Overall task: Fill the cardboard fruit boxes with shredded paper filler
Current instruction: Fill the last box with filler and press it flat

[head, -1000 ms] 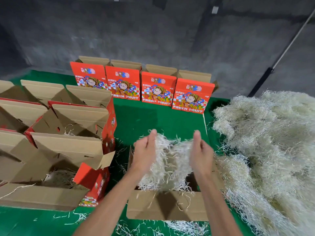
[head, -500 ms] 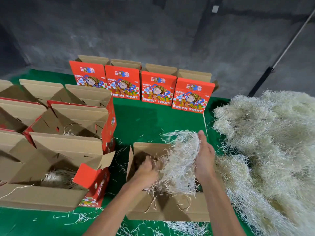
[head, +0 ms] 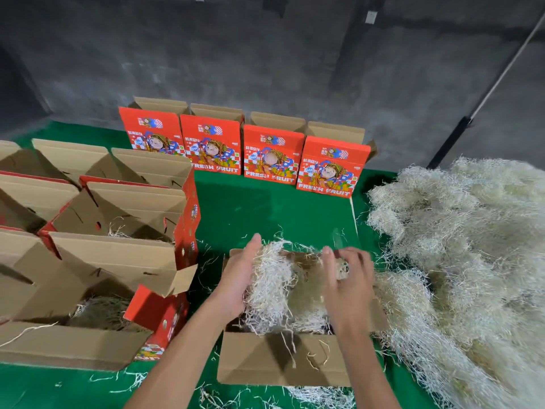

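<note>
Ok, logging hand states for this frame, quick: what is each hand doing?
Left hand: open, straight fingers pressing the shredded paper in the open box.
Right hand: motion-blurred over the box; cannot tell.

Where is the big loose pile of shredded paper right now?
In the head view, the shredded paper pile lies on the green table, right of the open box being filled.

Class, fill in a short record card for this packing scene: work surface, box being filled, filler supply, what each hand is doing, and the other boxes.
surface: green table
box being filled: open cardboard box, nearest the person, partly filled
filler in box: shredded paper clump
supply: large shredded paper pile, right of the box
left hand: fingers straight, pressing the clump's left side
right hand: blurred, over the box; grip unclear
back row: four upright red boxes
left side: open boxes, some holding filler
</note>
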A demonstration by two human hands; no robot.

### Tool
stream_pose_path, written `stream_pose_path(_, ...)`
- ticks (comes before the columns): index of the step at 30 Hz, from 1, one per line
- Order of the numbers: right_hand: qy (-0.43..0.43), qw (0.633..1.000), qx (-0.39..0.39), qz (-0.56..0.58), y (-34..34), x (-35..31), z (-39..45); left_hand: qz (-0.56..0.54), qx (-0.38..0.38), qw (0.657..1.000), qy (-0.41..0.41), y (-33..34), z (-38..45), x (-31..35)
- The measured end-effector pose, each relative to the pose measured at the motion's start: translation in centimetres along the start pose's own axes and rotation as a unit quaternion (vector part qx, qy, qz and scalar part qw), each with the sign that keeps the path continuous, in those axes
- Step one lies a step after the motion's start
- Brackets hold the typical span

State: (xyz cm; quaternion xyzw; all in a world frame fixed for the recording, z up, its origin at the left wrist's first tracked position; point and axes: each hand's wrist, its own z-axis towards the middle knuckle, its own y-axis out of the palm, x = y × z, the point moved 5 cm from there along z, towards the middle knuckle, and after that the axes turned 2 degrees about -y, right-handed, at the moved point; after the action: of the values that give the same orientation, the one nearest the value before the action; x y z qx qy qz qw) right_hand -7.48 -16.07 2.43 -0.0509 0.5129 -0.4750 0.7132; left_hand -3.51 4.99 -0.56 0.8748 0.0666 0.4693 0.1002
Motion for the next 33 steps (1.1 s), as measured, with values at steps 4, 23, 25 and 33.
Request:
stream_pose_path(4, 0.020, 0.974, -0.167, 0.154, 4.3, -3.2, -2.2, -0.048, -0.068, 0.997, 0.000, 2.5, -0.7, -0.2)
stream_pose_path(23, 0.143, 0.946, -0.139, 0.255, 3.0, -1.6, -2.2, 0.308, 0.184, 0.872, 0.334, 0.3, -1.4, 2.3)
stream_pose_path(25, 0.160, 0.946, -0.142, 0.244, 2.4, -0.6, -1.7, 0.308, 0.186, 0.873, 0.328, -0.4, -1.3, 2.3)
stream_pose_path(33, 0.174, 0.955, -0.128, 0.201, 0.4, 1.7, 0.6, 0.308, 0.174, 0.886, 0.300, -1.7, -0.5, 2.8)
